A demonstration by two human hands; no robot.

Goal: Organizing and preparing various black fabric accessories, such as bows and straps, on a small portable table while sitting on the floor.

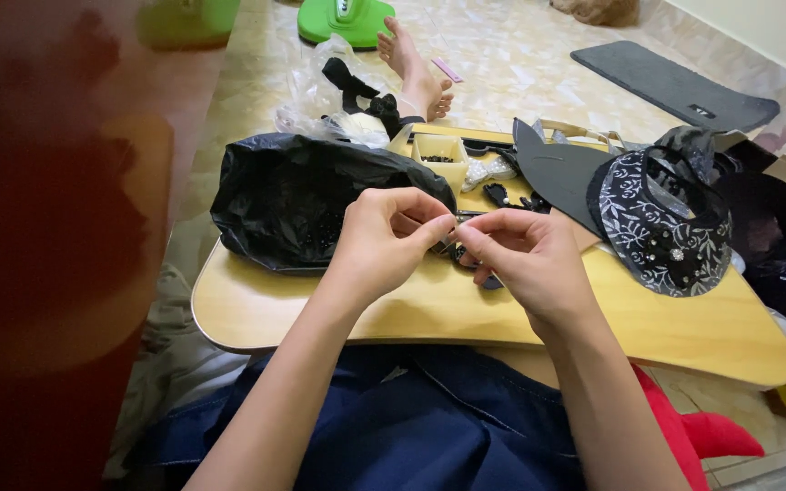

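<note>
On a low wooden lap table [411,314] over tiled floor, the left hand [382,238] and right hand [520,255] pinch together on a tiny dark trinket [456,244] at centre, likely light, fiddly and best held by fingertips.

Plastic bag [307,205] left on lap table [466,318], visor [661,227] right, small tray [438,156] behind between them.

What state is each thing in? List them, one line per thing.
Left hand: fingertips pinched on a small part, too small to identify.
Right hand: fingertips pinched on the same small part.
Crumpled black plastic bag: lying open on the table.
Black floral-patterned visor: resting on the table, brim toward the camera.
Small yellow box: open, dark bits inside.
Pale wooden lap table: upright over the lap.
</note>
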